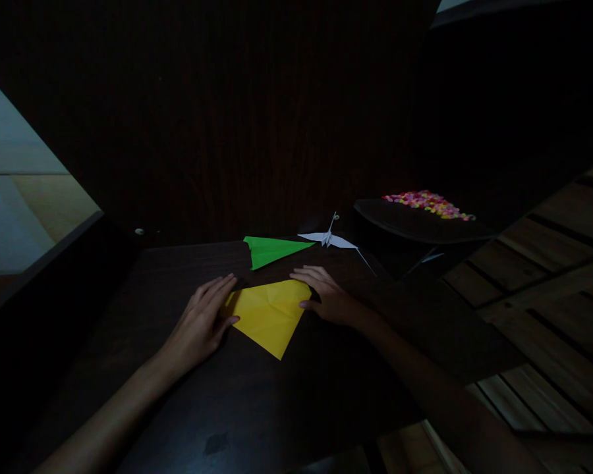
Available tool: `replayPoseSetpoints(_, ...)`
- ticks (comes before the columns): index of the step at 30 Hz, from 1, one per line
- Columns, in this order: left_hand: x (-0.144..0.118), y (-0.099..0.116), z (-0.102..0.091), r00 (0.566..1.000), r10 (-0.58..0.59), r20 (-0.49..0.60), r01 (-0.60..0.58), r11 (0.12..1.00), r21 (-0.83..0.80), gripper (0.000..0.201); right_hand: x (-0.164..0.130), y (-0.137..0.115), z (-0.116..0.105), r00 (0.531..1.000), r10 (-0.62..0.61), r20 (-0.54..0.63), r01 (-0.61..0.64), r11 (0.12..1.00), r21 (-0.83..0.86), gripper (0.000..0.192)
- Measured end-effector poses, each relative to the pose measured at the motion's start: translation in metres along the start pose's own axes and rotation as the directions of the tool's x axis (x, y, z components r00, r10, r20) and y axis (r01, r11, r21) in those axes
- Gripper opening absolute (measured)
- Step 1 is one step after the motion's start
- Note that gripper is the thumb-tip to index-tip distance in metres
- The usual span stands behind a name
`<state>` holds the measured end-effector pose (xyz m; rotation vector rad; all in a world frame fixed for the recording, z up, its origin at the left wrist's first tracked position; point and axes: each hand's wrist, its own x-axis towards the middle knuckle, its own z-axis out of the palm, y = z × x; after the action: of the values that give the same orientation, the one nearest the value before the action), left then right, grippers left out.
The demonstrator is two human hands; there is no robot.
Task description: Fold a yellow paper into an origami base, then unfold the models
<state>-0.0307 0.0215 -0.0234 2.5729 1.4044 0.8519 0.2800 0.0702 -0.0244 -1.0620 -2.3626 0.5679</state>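
Observation:
A sheet of yellow origami paper (pixel 269 313), marked with creases and with one point toward me, lies on the dark wooden desk. At its left corner, my left hand (pixel 207 309) holds the edge, thumb on the paper and fingers stretched along the far side. My right hand (pixel 329 296) grips the right corner between thumb and fingers; that corner is partly hidden. Just beyond the sheet rests a folded green paper plane (pixel 277 251). To the right of its tip sits a white paper crane (pixel 328 239) with spread wings and a thin upright neck.
A dark board rises behind the desk (pixel 172 276), and a raised side edge (pixel 39 263) runs along the left. On a rounded dark shelf (pixel 385 214) at the right lies a heap of small pink and yellow pieces (pixel 429 203). Slatted wood (pixel 543 263) shows beyond.

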Motion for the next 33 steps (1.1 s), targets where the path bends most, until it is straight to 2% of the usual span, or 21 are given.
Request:
replayPoseSetpoints(6, -0.0034, -0.0039, -0.0007, 0.974, -0.202, 0.101, 0.205, 0.979, -0.020, 0.063, 0.0005, -0.0021, 0.0000, 1.000, 0.015, 0.010, -0.015, 1.000, 0.001, 0.062)
replayPoseSetpoints(10, -0.0022, -0.0036, -0.0030, 0.959, -0.252, 0.130, 0.259, 0.965, -0.035, 0.063, 0.0009, -0.0033, -0.0005, 1.000, 0.015, 0.008, -0.015, 1.000, -0.013, 0.061)
replayPoseSetpoints(20, -0.0002, -0.0008, -0.0044, 0.961, -0.243, 0.133, 0.255, 0.963, -0.089, 0.052, 0.0001, -0.0077, 0.0003, 1.000, 0.006, -0.014, -0.006, 1.000, -0.017, 0.055)
replayPoseSetpoints(22, -0.0003, -0.0007, -0.0042, 0.961, -0.240, 0.141, 0.254, 0.962, -0.096, 0.050, 0.0004, -0.0083, 0.0001, 1.000, 0.009, -0.021, -0.009, 1.000, -0.024, 0.048)
replayPoseSetpoints(25, 0.0005, -0.0004, -0.0041, 0.965, -0.225, 0.132, 0.239, 0.965, -0.104, 0.044, 0.0012, -0.0090, -0.0006, 1.000, -0.015, -0.021, 0.014, 0.999, -0.039, 0.027)
replayPoseSetpoints(28, 0.0022, -0.0001, -0.0043, 0.976, -0.171, 0.134, 0.188, 0.974, -0.126, 0.035, 0.0022, -0.0091, -0.0007, 0.998, -0.056, -0.013, 0.055, 0.998, -0.038, 0.015)
replayPoseSetpoints(33, 0.0023, -0.0012, -0.0034, 0.992, -0.026, 0.123, 0.043, 0.990, -0.135, 0.024, 0.0029, -0.0081, 0.0009, 0.993, -0.117, 0.013, 0.117, 0.991, -0.066, 0.012)
